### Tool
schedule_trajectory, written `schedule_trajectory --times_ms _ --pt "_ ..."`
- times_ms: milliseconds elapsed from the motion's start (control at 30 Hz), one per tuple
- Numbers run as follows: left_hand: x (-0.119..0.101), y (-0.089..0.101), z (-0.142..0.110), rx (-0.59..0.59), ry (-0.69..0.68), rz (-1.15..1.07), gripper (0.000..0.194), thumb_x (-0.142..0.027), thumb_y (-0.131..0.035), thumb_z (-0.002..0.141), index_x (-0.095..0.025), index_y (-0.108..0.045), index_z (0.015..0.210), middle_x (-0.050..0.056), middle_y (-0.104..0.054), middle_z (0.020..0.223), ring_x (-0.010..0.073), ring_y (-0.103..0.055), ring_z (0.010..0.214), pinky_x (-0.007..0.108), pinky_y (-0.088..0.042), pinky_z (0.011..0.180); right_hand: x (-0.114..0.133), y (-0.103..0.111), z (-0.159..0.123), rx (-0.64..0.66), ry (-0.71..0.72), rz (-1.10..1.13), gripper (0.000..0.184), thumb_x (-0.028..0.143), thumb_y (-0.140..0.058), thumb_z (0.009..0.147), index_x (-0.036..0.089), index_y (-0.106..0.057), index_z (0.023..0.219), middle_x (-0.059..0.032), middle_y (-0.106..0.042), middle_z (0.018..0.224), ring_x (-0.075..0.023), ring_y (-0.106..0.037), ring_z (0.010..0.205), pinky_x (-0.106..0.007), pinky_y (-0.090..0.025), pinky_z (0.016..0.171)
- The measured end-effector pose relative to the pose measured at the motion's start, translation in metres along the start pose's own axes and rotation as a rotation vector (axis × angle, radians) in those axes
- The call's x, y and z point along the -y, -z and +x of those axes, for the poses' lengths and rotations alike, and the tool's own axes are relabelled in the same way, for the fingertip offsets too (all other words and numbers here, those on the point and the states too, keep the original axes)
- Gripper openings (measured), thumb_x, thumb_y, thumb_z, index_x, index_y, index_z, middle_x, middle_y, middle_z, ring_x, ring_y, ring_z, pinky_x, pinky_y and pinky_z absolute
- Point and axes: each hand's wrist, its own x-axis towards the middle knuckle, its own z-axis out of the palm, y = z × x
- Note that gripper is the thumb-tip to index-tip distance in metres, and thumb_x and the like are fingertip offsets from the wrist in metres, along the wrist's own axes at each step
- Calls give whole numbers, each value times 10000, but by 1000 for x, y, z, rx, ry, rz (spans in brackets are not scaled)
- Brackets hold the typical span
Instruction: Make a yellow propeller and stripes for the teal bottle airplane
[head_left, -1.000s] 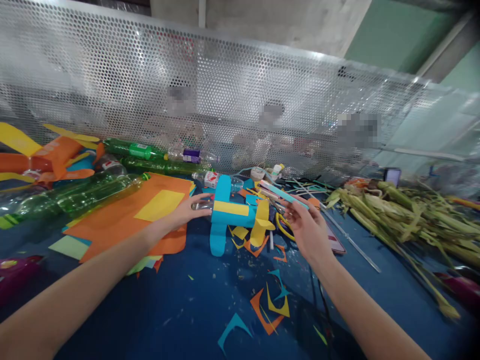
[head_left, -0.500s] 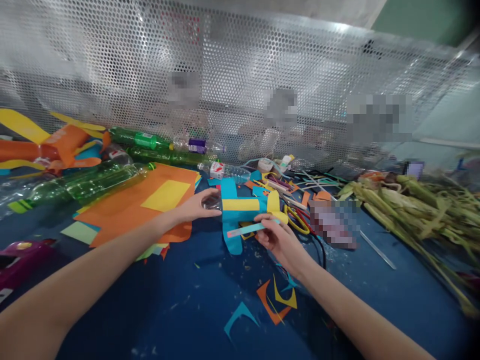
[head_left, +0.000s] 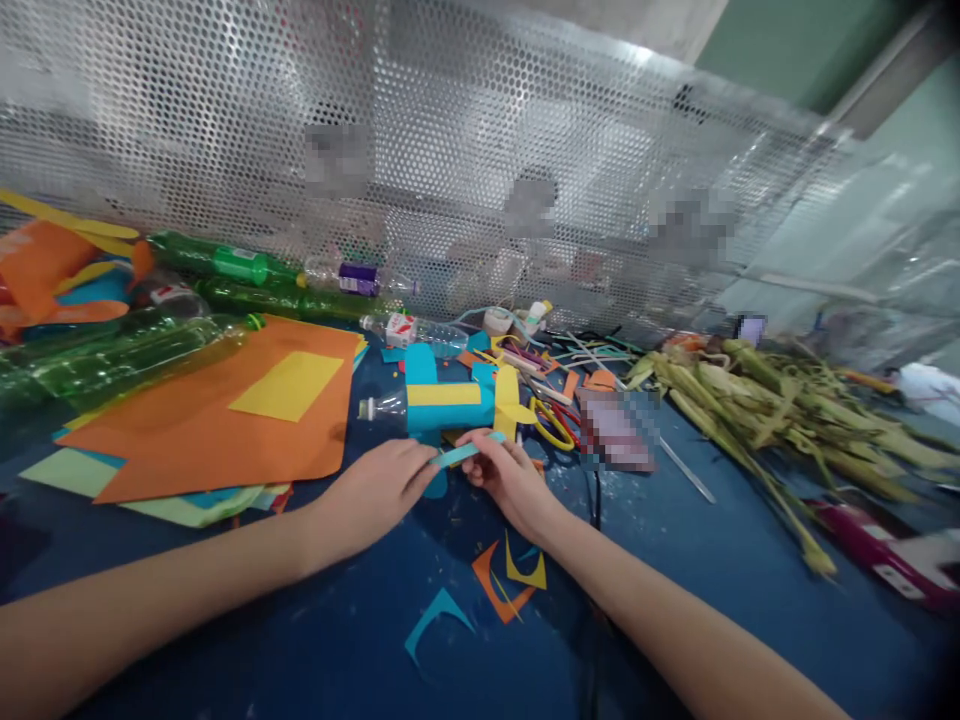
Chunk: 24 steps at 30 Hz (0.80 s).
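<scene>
Pinched between the fingers of both my hands is a narrow pale blue strip (head_left: 456, 456); whether it is paper or plastic I cannot tell. My left hand (head_left: 382, 488) grips its left end, and my right hand (head_left: 510, 480) has the right end. Just beyond them lies a clear plastic bottle (head_left: 388, 409) wrapped in blue paper, shaped like a plane, with a yellow band (head_left: 442, 394) along its top, blue paper wings and yellow paper tail pieces (head_left: 508, 405). My hands partly cover the near wing.
Orange and other coloured sheets (head_left: 300, 450) are stacked at left, near green bottles (head_left: 127, 365). Paper offcuts (head_left: 439, 620) lie in front. Rightward are a blurred flat object (head_left: 615, 430), dry husks (head_left: 750, 430) and a purple tool (head_left: 885, 550). A perforated metal screen (head_left: 450, 130) stands behind.
My left hand has let go of the bottle's neck end and moved to the strip's left end. My right hand still holds the strip. The view has shifted rightward.
</scene>
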Motion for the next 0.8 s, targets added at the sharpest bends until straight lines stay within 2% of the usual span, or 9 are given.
schedule_trajectory --times_ms 33,133,333,467,567,667,733,800 --pt "-1 -7 -3 33 14 -19 306 -333 -311 920 -194 -553 1046 83 -602 996 229 -534 958 373 -409 866 -1 1 0 1 22 -27 230 383 -593 768 162 -654 784 20 -546 573 -81 -444 511 -204 -356 494" --pt "-1 -20 -7 25 72 -54 325 -310 -280 928 -180 -524 1099 94 -591 1065 231 -527 1006 384 -408 892 -4 2 0 16 65 -118 258 403 -564 787 161 -653 795 19 -545 565 -83 -445 505 -213 -355 496" --pt "-2 -23 -8 13 99 -83 327 -296 -282 921 -177 -470 1160 110 -545 1148 238 -481 1089 401 -377 941 0 -1 -7 155 132 -293 215 393 -594 775 187 -560 824 40 -504 606 -86 -447 526 -213 -348 495" --pt "-4 -20 -7 74 75 -143 274 -310 -265 925 -199 -505 999 77 -574 989 224 -531 950 381 -423 844 -5 -4 -10 202 129 -364 222 405 -557 800 202 -499 868 46 -485 621 -95 -465 541 -217 -358 506" --pt "-5 -16 -5 26 143 -206 258 -330 -254 927 -212 -484 940 63 -573 916 216 -550 878 353 -435 782 -7 -2 -6 187 142 -411 225 409 -552 800 214 -443 829 54 -479 614 -100 -471 545 -219 -369 515" --pt "-5 -12 -3 -24 242 -252 263 -367 -248 924 -214 -462 927 43 -569 832 209 -565 783 326 -438 701 7 0 -9 218 221 -732 232 390 -557 799 203 -448 713 53 -461 583 -97 -449 530 -216 -353 509" --pt "-5 -10 -2 -34 269 -271 275 -382 -241 923 -216 -460 913 24 -561 777 201 -564 724 309 -430 650 27 -2 -23 318 263 -1039 231 394 -560 799 192 -514 696 39 -497 602 -99 -469 541 -215 -352 510" --pt "-5 -9 -2 -29 271 -271 278 -388 -245 920 -220 -466 919 12 -556 739 199 -564 694 298 -420 624 46 -9 -49 627 229 -1251 204 406 -557 808 207 -594 781 20 -592 730 -112 -553 660 -211 -407 589"
